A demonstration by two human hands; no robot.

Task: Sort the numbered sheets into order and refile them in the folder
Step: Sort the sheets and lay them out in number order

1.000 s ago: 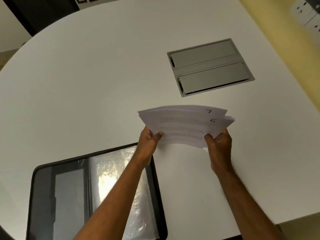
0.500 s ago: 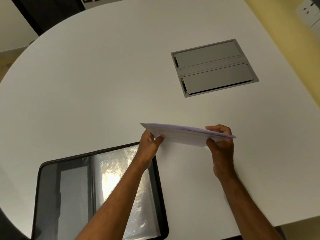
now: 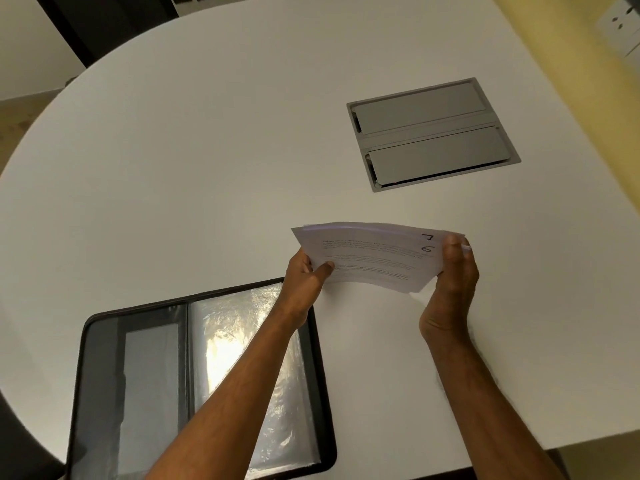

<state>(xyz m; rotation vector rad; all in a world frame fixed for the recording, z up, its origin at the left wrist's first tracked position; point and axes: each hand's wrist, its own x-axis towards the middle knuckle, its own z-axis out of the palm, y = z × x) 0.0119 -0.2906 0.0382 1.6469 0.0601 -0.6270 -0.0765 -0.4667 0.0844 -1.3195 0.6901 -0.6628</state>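
Observation:
A stack of white printed sheets [image 3: 374, 258] is held above the white table, tilted toward me, with handwritten numbers 7 and 6 showing near its right edge. My left hand [image 3: 306, 277] pinches the stack's left side, thumb on top. My right hand [image 3: 453, 271] grips the right edge, fingers curled over it. A black folder [image 3: 311, 341] lies open at the lower left, its shiny clear sleeves facing up, partly under my left forearm.
A grey metal cable hatch [image 3: 433, 135] is set flush in the white round table [image 3: 173, 168] beyond the sheets. A yellow wall with a socket plate [image 3: 620, 27] runs along the right. The table's near edge is at lower right.
The sheets went from fanned and facing me, to held flat edge-on, and now tilt back up so the printed top sheet shows again. Both hands kept their hold.

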